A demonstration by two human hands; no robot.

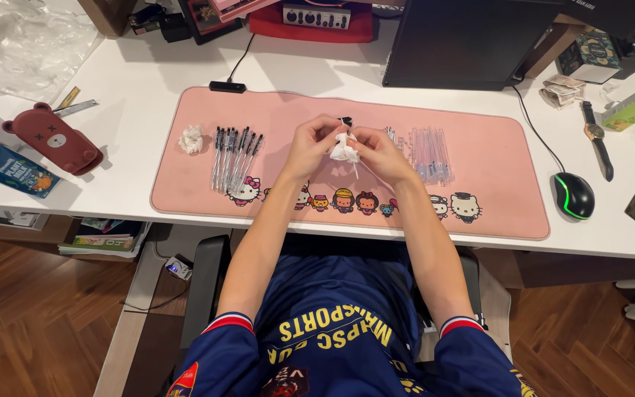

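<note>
White crumpled tissue (pixel 344 150) is pinched between the fingertips of the left hand (pixel 309 147) and right hand (pixel 378 153), with a thin pen part (pixel 355 170) protruding just below the fingers.

2 tissue wads (pixel 344 149), 1 mouse (pixel 573 195), 1 watch (pixel 595 132)
</note>
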